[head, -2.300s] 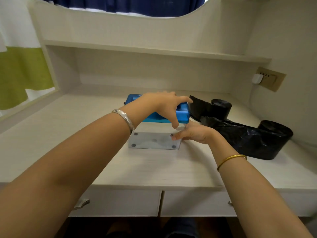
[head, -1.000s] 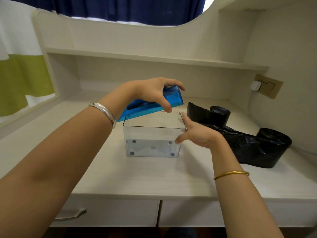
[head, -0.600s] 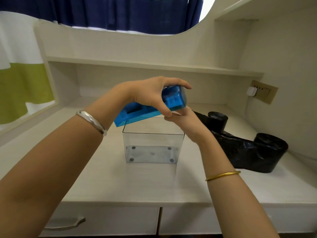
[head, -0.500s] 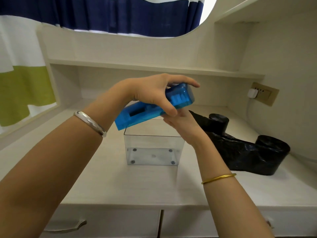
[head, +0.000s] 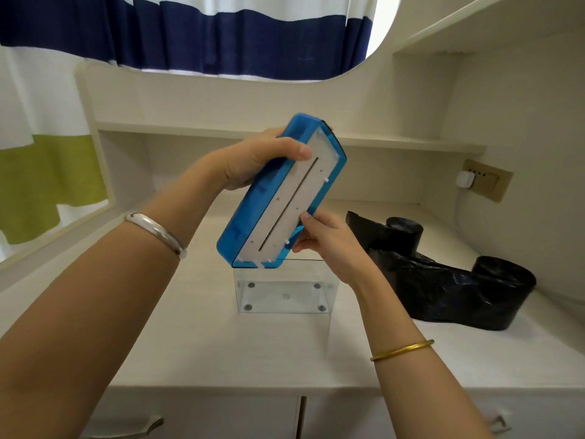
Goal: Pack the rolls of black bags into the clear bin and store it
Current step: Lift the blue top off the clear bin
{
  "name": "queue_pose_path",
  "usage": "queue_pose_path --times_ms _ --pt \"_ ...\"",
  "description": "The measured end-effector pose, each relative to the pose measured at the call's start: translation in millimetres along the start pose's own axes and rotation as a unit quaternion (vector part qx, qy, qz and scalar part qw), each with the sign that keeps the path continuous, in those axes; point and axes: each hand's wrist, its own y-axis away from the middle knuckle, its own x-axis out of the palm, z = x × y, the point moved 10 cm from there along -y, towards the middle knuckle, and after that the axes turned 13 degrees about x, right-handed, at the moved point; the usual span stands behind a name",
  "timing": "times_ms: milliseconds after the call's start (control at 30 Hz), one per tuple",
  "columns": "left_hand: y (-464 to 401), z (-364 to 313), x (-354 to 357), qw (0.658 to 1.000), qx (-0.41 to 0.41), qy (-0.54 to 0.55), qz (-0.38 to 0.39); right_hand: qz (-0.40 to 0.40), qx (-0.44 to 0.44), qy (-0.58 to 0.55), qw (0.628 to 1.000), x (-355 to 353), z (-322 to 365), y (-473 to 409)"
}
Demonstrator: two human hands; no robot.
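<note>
Blue plastic filled both grips: the left hand (head: 253, 160) clasped the lid (head: 281, 198) at its upper end, tilted, white underside showing, while the right hand (head: 326, 239) pinched its lower edge. Below stood the clear bin (head: 285, 293) on the desk (head: 221, 350), uncovered, with the black bag rolls (head: 459, 280) just to its right.

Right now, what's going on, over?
Left hand and right hand grip blue lid, tilted. Clear bin open, empty. Black bag rolls on desk.

Bare forearms, silver bangle (head: 156, 230) left, thin gold bangle (head: 402, 349) right
</note>
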Motion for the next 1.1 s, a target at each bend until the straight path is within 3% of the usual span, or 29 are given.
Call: queue_pose_path --times_ms 200,367,567,733,1000,1100 --pt "32.4 40.1 -32.5 0.986 -0.080 0.095 -0.115 0.014 0.031 -0.018 0.999 9.2 -7.2 4.4" --pt "55.2 66.3 -35.6 0.950 -0.158 0.178 -0.201 -0.060 0.036 -0.035 0.997 -2.6 -4.7 3.2" --pt "83.7 81.9 -39.0 0.932 -0.244 0.083 -0.255 -0.120 0.068 -0.041 0.990 -5.9 -3.1 -3.2" --pt "103.5 87.2 -42.6 0.926 -0.258 0.097 -0.258 -0.097 0.069 -0.048 0.992 7.8 3.1 -9.0" --pt "146.5 109.5 -74.4 0.896 -0.257 0.088 -0.350 -0.052 0.060 0.136 0.988 37.2 -1.4 -17.8" --pt "175.0 134.4 -79.1 0.857 -0.301 0.116 -0.402 -0.070 0.038 0.193 0.978 36.2 -5.2 -19.2"
